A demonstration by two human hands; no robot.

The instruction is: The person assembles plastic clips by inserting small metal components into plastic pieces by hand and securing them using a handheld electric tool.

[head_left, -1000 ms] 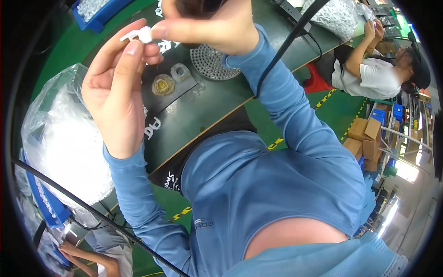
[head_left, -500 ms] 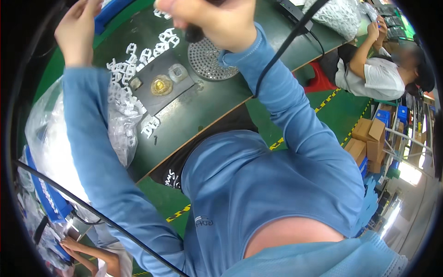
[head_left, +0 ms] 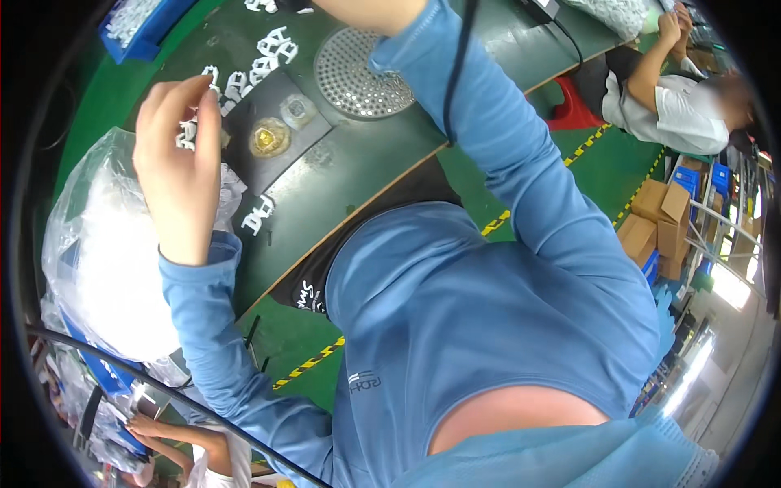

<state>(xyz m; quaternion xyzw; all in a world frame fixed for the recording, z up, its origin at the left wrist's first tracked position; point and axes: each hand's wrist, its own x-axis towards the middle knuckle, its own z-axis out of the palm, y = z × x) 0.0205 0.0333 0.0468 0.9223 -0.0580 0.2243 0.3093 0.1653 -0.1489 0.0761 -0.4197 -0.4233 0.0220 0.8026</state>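
Note:
My left hand (head_left: 181, 154) is over the loose white plastic parts (head_left: 266, 61) on the left of the table. Its thumb and forefinger curve toward each other with a gap between them, and white parts show through the gap. I see nothing held in it. Of my right hand (head_left: 374, 11), only the wrist and heel show at the top edge; its fingers are out of view. Right below that wrist lies a round perforated metal plate (head_left: 362, 77). A dark flat pad (head_left: 285, 154) carries a yellowish clear lump (head_left: 269, 138) and a clear block (head_left: 298, 111).
A clear plastic bag (head_left: 106, 268) bulges beside my left forearm. A blue bin (head_left: 130, 32) of white parts stands at the far left. A black cable crosses by my right arm. Co-workers sit at right and lower left; a red stool (head_left: 569, 106) stands beyond the table edge.
My left hand has come down from the top edge to the white parts. My right hand has moved up, mostly out of view. The view has shifted slightly.

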